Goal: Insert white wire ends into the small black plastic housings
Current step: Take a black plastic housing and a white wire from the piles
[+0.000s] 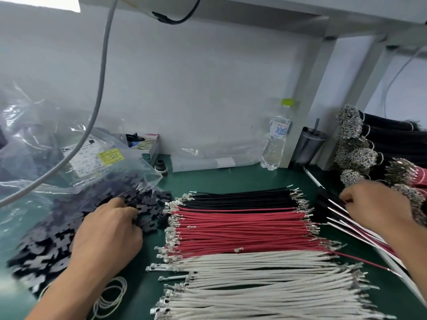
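The white wires (265, 285) lie flat on the green table (242, 179), side by side in a wide, neat row at the front. Each one is thin and pale, with a small shiny metal tip at both ends. Just behind them lie the red wires (240, 229), and behind those the black wires (240, 199), all lined up the same way. The small black housings (147, 204) sit in a big heap on the left side of the table, spilling out of a clear plastic bag (69, 139). They are little dark blocks with notches cut in them. The left hand (108, 234) rests on top of this heap with its fingers curled down into the pieces, but I cannot tell if it has picked one up. The right hand (374, 204) is on the right side of the table, and its fingertips pinch a bunch of finished cables (339, 218) with black, white and red wires that fan out across the table edge. Behind that hand are thick bundles of wires (360, 139) with fuzzy silver ends. A water bottle (276, 139) and a dark cup (309, 146) stand at the back by the wall. Some white loops (111, 299) lie near the left arm.
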Tool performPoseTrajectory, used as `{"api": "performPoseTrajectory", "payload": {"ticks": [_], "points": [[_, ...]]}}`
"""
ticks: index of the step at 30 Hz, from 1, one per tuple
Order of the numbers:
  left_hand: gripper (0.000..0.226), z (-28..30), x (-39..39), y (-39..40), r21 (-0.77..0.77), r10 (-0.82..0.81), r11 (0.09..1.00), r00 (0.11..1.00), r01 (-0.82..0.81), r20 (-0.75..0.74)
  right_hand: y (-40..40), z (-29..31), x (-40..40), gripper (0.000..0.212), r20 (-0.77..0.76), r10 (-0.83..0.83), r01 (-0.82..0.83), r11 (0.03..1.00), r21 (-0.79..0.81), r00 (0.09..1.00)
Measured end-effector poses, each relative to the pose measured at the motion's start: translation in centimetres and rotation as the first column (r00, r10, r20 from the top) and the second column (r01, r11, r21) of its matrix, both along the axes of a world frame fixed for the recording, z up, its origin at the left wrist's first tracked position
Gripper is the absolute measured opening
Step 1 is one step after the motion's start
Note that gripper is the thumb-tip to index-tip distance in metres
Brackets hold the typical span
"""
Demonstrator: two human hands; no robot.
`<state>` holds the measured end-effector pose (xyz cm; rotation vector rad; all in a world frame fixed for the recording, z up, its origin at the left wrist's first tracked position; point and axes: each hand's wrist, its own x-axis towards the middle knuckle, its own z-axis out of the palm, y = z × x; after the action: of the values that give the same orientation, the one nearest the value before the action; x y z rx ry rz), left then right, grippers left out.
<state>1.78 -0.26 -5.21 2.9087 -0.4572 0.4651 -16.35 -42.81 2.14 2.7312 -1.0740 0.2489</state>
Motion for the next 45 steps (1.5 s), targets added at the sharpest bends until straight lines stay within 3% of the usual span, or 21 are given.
{"api": "performPoseTrajectory", "payload": {"ticks": [3, 7, 12, 17, 21, 23, 25, 27, 29, 31, 37, 45], "points": [[0.023, 0.0, -0.2, 0.0, 0.015, -0.035, 0.999, 0.999, 0.036, -0.017, 4.4, 0.8, 3.6, 0.021, 0.256, 0.255, -0.242, 0.967, -0.084, 0.932], [0.027, 0.4, -0.5, 0.0, -0.04, -0.037, 0.999, 0.999, 0.036, -0.017, 11.7, -0.5, 10.6, 0.022, 0.313, 0.538, -0.606, 0.775, 0.181, 0.782], [0.039, 0.6, -0.8, -0.1, -0.167, -0.086, 0.982, 0.996, 0.083, -0.009, 15.6, -3.8, 16.4, 0.032, 0.185, 0.582, -0.603, 0.695, 0.391, 0.792], [0.028, 0.8, -0.8, -0.2, -0.31, -0.14, 0.938, 0.987, 0.157, 0.078, 15.5, -4.8, 17.3, 0.017, 0.22, 0.597, -0.636, 0.715, 0.29, 0.772], [0.026, 0.7, -1.1, -0.6, -0.438, -0.139, 0.874, 0.971, 0.213, 0.194, 15.3, -4.2, 16.0, 0.019, 0.254, 0.674, -0.714, 0.689, 0.123, 0.694], [0.03, 0.7, -1.4, -1.0, -0.547, -0.191, 0.789, 0.958, 0.278, 0.212, 15.4, -3.5, 15.0, 0.018, 0.237, 0.728, -0.744, 0.667, -0.031, 0.643], [0.03, 0.7, -1.8, -1.4, -0.719, -0.236, 0.643, 0.961, 0.266, 0.144, 15.8, -2.7, 13.6, 0.013, 0.292, 0.775, -0.765, 0.619, -0.176, 0.56], [0.028, 1.0, -2.3, -1.8, -0.898, -0.346, 0.416, 0.938, 0.14, -0.014, 16.3, -2.6, 11.5, 0.012, 0.417, 0.795, -0.781, 0.568, -0.257, 0.441], [0.026, 1.4, -2.8, -2.1, -0.976, -0.481, 0.216, 0.868, -0.02, -0.125, 17.0, -3.3, 9.3, 0.014, 0.49, 0.791, -0.791, 0.543, -0.283, 0.367], [0.034, 1.8, -3.3, -2.3, -0.986, -0.562, 0.126, 0.811, -0.11, -0.162, 17.6, -4.3, 7.6, 0.015, 0.532, 0.774, -0.794, 0.542, -0.276, 0.344], [0.037, 1.7, -4.2, -2.8, -0.976, -0.61, 0.187, 0.765, -0.112, -0.204, 18.6, -5.5, 5.9, 0.012, 0.599, 0.724, -0.814, 0.546, -0.196, 0.341], [0.034, 1.8, -4.8, -3.2, -0.981, -0.69, 0.156, 0.697, -0.118, -0.194, 19.0, -5.4, 5.6, 0.01, 0.576, 0.743, -0.821, 0.534, -0.202, 0.341]]}}
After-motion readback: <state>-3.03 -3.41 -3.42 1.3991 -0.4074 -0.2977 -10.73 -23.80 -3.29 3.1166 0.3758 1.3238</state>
